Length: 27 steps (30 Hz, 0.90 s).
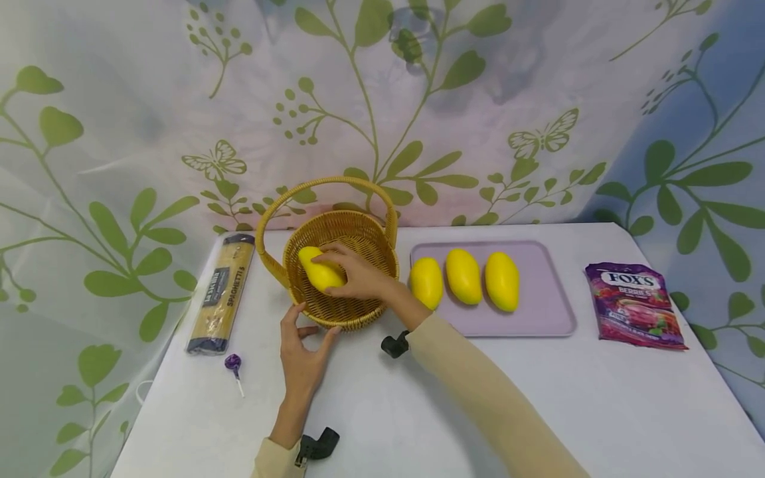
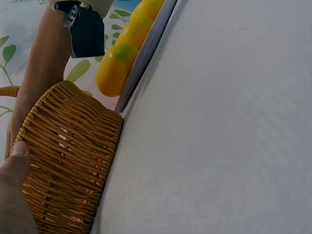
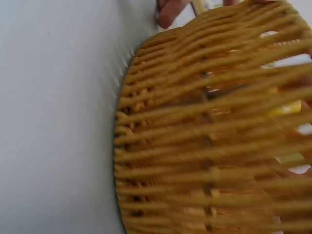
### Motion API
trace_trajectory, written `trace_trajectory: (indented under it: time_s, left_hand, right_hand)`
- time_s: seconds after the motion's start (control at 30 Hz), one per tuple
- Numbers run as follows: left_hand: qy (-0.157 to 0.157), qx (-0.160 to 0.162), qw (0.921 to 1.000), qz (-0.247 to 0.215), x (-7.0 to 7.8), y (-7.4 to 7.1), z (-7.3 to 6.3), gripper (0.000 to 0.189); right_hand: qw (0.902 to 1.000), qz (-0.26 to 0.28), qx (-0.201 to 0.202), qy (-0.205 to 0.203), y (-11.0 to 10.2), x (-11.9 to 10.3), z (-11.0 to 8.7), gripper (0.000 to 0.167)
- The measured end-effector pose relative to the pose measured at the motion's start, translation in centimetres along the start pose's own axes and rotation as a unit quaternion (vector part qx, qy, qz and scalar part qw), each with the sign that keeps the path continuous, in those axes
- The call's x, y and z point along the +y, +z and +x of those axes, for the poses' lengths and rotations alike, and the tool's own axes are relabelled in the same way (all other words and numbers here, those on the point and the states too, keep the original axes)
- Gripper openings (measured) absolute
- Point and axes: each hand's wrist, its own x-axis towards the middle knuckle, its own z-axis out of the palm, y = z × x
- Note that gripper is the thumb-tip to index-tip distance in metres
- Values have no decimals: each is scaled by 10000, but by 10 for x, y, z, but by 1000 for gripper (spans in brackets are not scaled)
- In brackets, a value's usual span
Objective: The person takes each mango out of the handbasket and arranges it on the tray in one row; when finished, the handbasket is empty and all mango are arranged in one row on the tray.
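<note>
Your right hand (image 1: 357, 272) grips the mango (image 1: 320, 269) inside the basket (image 1: 364, 312), the fruit's long axis running diagonally toward the far-left rim. Your left hand (image 1: 303, 355), fingers spread, braces the basket's near wall on the tabletop (image 1: 388, 411).

From the head camera we look forward and down on the whole white table (image 1: 418, 411). The left wrist camera sits low, very near the round woven wicker basket (image 2: 68, 161), facing the lilac plastic tray (image 2: 146, 53). The right wrist camera is nearest and sees almost only the basket's wall; all three views share this basket.
</note>
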Motion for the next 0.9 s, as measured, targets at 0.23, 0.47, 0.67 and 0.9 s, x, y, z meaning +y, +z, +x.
trace_trajectory:
  time_s: [0.23, 0.47, 0.67, 0.9]
  left_hand:
    - [-60, -26, 10000, 25, 0, 0, 0, 80]
    - [-36, -18, 10000, 66, 0, 1, 1, 80]
    - [-35, -14, 10000, 51, 1, 1, 0, 79]
    - [-49, 13, 10000, -12, 0, 1, 0, 79]
  right_hand:
    - [9995, -66, 267, -184, -21, -9, -20, 60]
    - [9971, -227, 609, -384, -37, -11, -42, 59]
    - [9953, -390, 830, -309, -46, -8, -65, 60]
    - [9922, -479, 1053, -458, -58, -12, -88, 60]
